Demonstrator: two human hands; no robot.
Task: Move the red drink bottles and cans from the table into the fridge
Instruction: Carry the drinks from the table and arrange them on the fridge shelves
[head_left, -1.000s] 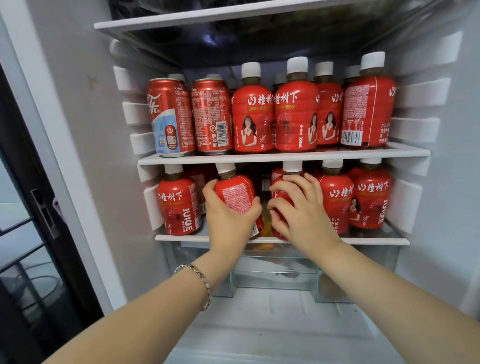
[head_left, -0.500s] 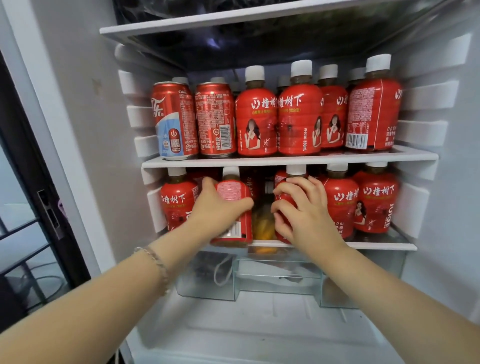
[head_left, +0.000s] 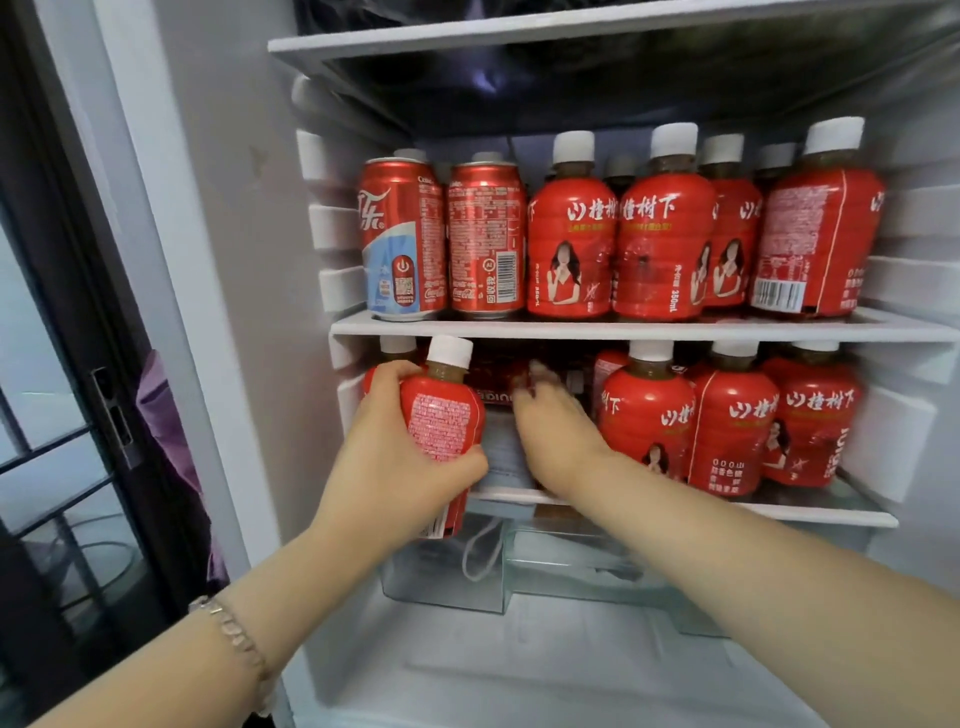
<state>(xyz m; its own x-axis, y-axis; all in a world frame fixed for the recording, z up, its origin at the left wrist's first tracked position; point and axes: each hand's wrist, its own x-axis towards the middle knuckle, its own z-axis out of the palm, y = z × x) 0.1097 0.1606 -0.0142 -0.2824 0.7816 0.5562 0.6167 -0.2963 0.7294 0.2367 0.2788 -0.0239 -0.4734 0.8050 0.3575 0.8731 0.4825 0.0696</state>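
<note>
My left hand (head_left: 395, 467) grips a red bottle (head_left: 444, 426) with a white cap, tilted slightly, in front of the left end of the fridge's lower shelf (head_left: 810, 512). My right hand (head_left: 550, 431) is blurred and reaches with loose fingers into the gap in the middle of that shelf, towards red packaging at the back. It holds nothing. To its right stand three red bottles (head_left: 732, 421). The upper shelf (head_left: 623, 328) carries two red cans (head_left: 402, 239) and several red bottles (head_left: 571, 244). Another bottle's cap shows behind my left hand.
A clear drawer (head_left: 441, 577) with a white cord sits under the lower shelf. A dark bag (head_left: 571, 78) fills the top compartment. A dark glazed door (head_left: 62, 415) and purple cloth (head_left: 161, 415) are to the left of the fridge wall.
My left hand drew its bottle out to the front and left of the lower shelf. My right hand let go of its bottle, which stands on the shelf, and moved into the gap.
</note>
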